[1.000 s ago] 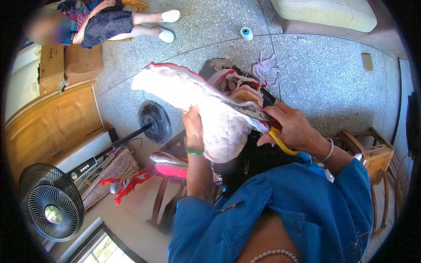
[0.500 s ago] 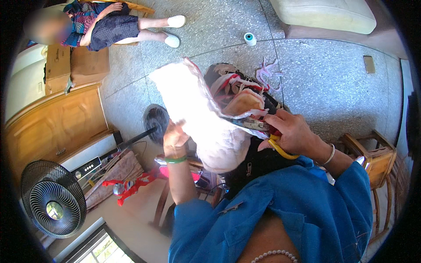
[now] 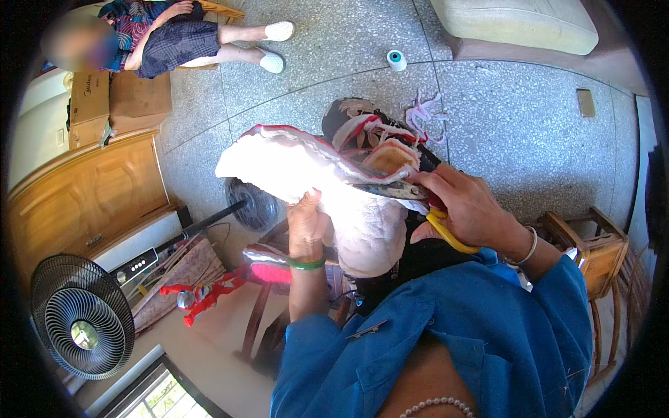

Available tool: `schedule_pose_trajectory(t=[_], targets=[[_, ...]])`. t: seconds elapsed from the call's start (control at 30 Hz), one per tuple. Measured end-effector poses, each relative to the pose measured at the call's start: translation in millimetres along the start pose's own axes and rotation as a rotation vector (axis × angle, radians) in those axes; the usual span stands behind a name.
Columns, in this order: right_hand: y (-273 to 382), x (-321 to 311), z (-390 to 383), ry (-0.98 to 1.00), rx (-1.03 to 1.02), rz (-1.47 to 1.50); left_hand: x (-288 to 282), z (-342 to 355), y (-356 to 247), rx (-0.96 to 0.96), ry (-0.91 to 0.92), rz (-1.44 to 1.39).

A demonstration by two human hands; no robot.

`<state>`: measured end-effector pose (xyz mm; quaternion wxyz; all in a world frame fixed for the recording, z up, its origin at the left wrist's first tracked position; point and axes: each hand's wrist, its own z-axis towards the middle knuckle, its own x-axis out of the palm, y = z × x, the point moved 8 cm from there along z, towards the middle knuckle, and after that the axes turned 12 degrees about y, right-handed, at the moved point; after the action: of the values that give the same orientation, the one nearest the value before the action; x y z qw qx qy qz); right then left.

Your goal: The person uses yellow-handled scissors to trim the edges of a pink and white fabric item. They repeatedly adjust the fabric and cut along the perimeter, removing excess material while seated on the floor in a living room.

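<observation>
My left hand (image 3: pixel 304 224), with a green bangle on the wrist, grips a bright white, padded fabric piece (image 3: pixel 366 237) edged in red from below, with the thumb up. My right hand (image 3: pixel 453 205) is closed on scissors (image 3: pixel 451 237) with yellow and red handles, their dark metal blades lying along the fabric's red-and-white edge at the middle of the view. Behind the fabric, on my lap, lies dark floral cloth (image 3: pixel 341 111) with cut red and white layers and a tan-centred piece (image 3: pixel 390 157). Pink scraps (image 3: pixel 425 111) are on the floor beyond.
A seated person (image 3: pixel 181 49) is at top left near cardboard boxes (image 3: pixel 139 101). A standing fan (image 3: pixel 78 315) and red toy figure (image 3: pixel 202 299) are at left, a wooden chair (image 3: pixel 585 261) at right, a pale sofa (image 3: pixel 519 24) and thread cone (image 3: pixel 396 60) at top.
Since half a second ago, my left hand has moved right and the fabric's far flap has swung down to the left, lying more level. The scissors have stayed at about the same spot.
</observation>
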<state>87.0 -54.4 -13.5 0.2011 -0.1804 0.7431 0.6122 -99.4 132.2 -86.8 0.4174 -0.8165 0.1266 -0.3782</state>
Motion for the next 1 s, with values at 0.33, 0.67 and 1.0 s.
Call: schedule_pose_trajectory(t=[0.33, 0.67, 1.0], targets=[[3, -2, 6, 0.019, -0.002, 0.018, 21, -1, 6, 0.133, 0.004, 0.015], [1, -1, -1, -0.128, -0.006, 0.009, 19, -11, 37, -0.012, -0.104, 0.042], [1, -4, -4, -0.148, -0.005, -0.022, 61, -17, 63, -0.181, 0.111, -0.286]])
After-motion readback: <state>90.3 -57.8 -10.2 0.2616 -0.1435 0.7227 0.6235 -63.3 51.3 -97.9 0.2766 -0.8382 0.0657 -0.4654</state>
